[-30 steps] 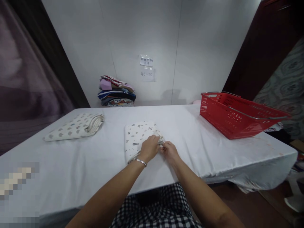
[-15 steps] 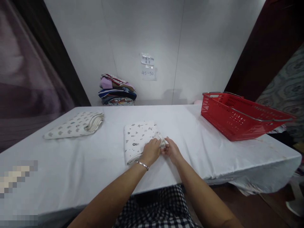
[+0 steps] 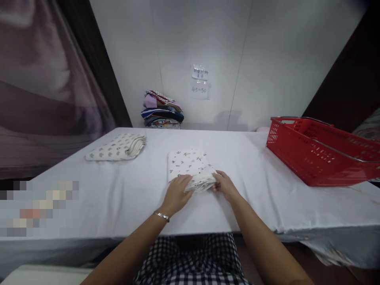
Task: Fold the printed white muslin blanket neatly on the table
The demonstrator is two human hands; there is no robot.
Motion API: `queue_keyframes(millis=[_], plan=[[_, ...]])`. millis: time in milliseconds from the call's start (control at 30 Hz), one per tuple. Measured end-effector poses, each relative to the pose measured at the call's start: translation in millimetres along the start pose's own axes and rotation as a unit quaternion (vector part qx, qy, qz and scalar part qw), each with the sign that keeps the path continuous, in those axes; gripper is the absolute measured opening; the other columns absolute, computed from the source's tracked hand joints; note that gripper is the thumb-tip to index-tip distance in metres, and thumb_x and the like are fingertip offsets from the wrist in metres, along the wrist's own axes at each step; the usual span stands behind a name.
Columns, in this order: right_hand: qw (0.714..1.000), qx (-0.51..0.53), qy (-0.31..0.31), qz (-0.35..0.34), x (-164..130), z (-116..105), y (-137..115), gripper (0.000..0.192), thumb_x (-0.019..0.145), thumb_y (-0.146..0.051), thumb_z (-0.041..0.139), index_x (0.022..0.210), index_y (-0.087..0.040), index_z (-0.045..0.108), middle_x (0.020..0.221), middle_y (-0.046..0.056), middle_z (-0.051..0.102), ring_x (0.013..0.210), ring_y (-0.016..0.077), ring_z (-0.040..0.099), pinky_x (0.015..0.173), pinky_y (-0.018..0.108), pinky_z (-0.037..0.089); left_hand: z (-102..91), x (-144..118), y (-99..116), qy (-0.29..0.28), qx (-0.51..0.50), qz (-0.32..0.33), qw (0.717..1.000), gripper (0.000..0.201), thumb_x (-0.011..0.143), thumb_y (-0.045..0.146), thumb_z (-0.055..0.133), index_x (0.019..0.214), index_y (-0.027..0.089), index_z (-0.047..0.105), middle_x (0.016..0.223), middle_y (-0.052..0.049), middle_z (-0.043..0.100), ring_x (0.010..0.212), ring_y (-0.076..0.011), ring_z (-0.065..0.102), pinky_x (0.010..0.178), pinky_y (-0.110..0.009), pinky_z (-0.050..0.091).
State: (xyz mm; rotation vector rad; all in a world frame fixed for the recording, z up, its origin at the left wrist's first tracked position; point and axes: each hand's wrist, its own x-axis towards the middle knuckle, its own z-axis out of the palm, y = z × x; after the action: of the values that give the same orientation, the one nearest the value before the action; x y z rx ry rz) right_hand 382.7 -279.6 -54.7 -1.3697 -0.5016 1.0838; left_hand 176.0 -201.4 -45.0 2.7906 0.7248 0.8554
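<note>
A folded white cloth with small grey and brown prints lies on the table in front of me. At its near left edge, my left hand, with a silver bracelet at the wrist, has its fingers over the cloth and the thumb by the front fold. The right corner is between the thumb and fingers of my right hand; some of those fingertips are hidden. Layered edges of the cloth show between both hands.
A second folded cloth with grey prints lies at the left. On the right stands a red plastic basket with metal handles. Stacked fabrics sit against the back wall, left of paper notes. White fabric covers the table.
My left hand has moved from the cloth's right corner to its near left edge. The near right part now lies broader and flatter. The view has shifted left.
</note>
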Motion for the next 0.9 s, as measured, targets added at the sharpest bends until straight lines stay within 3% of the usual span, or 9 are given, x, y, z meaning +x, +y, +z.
queue_keyframes(millis=[100,233,400,600,700,900], plan=[[1.000,0.010,-0.013,-0.006,0,3,-7,0.045,0.071,-0.040,0.062,0.108,-0.020,0.046,0.071,0.001,0.059,0.046,0.0090,0.052,0.043,0.022,0.044,-10.9,-26,-22,0.011,0.011,-0.056,0.998,0.045,0.077,0.032,0.053,0.120,0.019,0.046,0.122,-0.008,0.050,0.113,-0.0223,0.044,0.096,-0.040,0.036],[1.000,-0.001,-0.024,-0.013,1,10,-21,0.040,0.072,-0.039,0.061,0.104,-0.020,0.048,0.073,0.001,0.059,0.047,0.0090,0.053,0.044,0.022,0.046,-13.8,-43,-34,0.011,-0.003,-0.098,0.995,0.034,0.078,0.029,0.050,0.111,0.021,0.053,0.116,-0.005,0.055,0.109,-0.0203,0.047,0.094,-0.038,0.039],[0.999,-0.019,-0.031,-0.026,4,16,-36,0.041,0.072,-0.039,0.062,0.105,-0.020,0.047,0.070,0.000,0.059,0.047,0.0093,0.054,0.043,0.022,0.047,-13.4,-37,-35,0.058,-0.047,-0.174,0.982,0.029,0.080,0.033,0.047,0.105,0.021,0.056,0.110,-0.003,0.059,0.104,-0.0175,0.051,0.091,-0.033,0.042],[0.999,-0.027,-0.032,-0.024,6,17,-39,0.044,0.071,-0.042,0.063,0.105,-0.020,0.046,0.072,0.000,0.059,0.047,0.0089,0.053,0.043,0.022,0.047,-17.6,-27,-32,0.053,-0.062,-0.247,0.966,0.033,0.083,0.037,0.041,0.110,0.023,0.054,0.107,-0.001,0.061,0.095,-0.0166,0.057,0.082,-0.029,0.046],[0.999,-0.024,-0.038,-0.027,7,20,-40,0.044,0.071,-0.043,0.063,0.105,-0.019,0.047,0.073,0.001,0.059,0.048,0.0089,0.054,0.043,0.022,0.047,-19.6,-25,-28,0.028,-0.021,-0.251,0.967,0.037,0.082,0.033,0.042,0.117,0.022,0.050,0.111,-0.002,0.060,0.100,-0.0182,0.055,0.085,-0.031,0.045],[0.998,-0.029,-0.046,-0.033,9,31,-48,0.044,0.072,-0.043,0.062,0.106,-0.019,0.047,0.073,0.001,0.059,0.049,0.0090,0.054,0.045,0.022,0.048,-17.2,-19,-17,-0.027,0.075,-0.198,0.977,0.050,0.074,0.022,0.050,0.123,0.022,0.042,0.119,-0.005,0.053,0.107,-0.0214,0.047,0.080,-0.033,0.044]])
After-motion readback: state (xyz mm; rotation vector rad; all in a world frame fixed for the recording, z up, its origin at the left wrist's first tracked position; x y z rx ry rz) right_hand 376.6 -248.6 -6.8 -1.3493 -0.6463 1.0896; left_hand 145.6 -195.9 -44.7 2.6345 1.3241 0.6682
